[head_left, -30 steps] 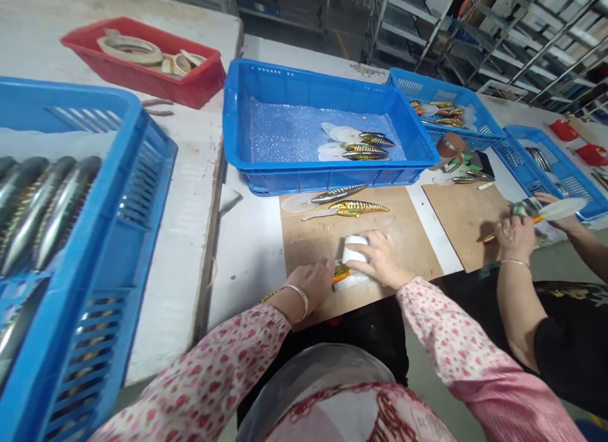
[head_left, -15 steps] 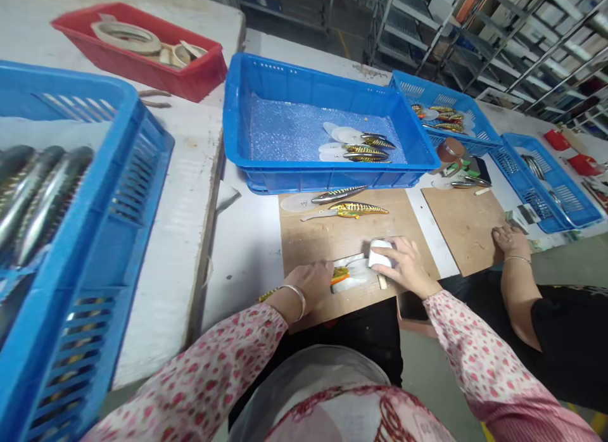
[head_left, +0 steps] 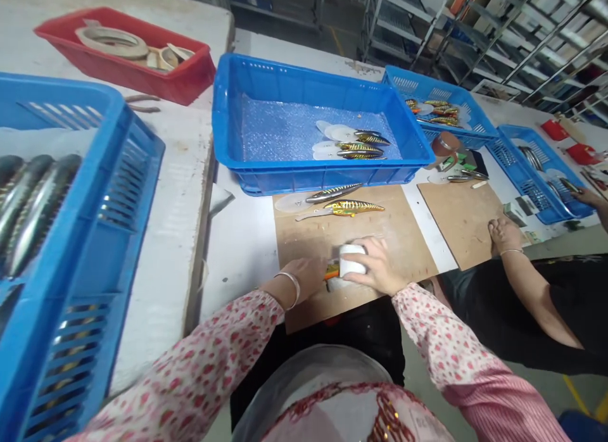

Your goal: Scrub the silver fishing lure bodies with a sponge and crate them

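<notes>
My left hand (head_left: pixel 306 280) is closed over a fishing lure (head_left: pixel 331 273) low on the brown board (head_left: pixel 403 239). Only a bit of the lure's orange and gold end shows past the fingers; the rest is under the hand. A small white block (head_left: pixel 353 259) is gripped in my right hand (head_left: pixel 379 266), right beside that end and over the lure's clear lip, which it mostly hides. Farther up the board lie a gold striped lure (head_left: pixel 357 208) and a dark silvery lure (head_left: pixel 335 193) with a clear lip.
Behind the board stands a blue bin (head_left: pixel 327 173) with several lures on bubble wrap. A blue crate (head_left: pixel 128 239) of lures is at left, near a red tray (head_left: pixel 142 75) with tape rolls. A co-worker's hand (head_left: pixel 506 234) rests by another board (head_left: pixel 456 220) at right.
My right hand has slid the white block left along the lure's lip, toward my left hand. The left hand stays on the lure. A co-worker's other hand has appeared at the far right bin.
</notes>
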{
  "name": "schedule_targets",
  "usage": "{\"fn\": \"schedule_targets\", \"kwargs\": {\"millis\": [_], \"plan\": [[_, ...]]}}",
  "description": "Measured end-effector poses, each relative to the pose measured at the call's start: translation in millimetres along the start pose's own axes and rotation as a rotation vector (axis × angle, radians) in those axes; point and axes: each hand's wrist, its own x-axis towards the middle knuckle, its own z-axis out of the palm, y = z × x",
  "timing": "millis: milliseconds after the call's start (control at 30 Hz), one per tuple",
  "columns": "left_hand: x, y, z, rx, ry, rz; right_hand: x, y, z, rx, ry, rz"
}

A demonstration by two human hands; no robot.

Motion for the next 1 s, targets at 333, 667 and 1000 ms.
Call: {"fn": "schedule_targets", "kwargs": {"millis": [333, 667, 1000], "plan": [[-4, 4, 15.4, 0.095, 0.032, -0.024, -66, 55, -20, 0.011, 0.451, 0.487], [-21, 28, 37.8, 0.132, 0.141, -0.153, 16, -55, 25, -0.13, 0.209, 0.428], [-18, 31, 39.2, 0.094, 0.125, -0.199, 10, -36, 9, -0.203, 0.284, 0.551]]}}
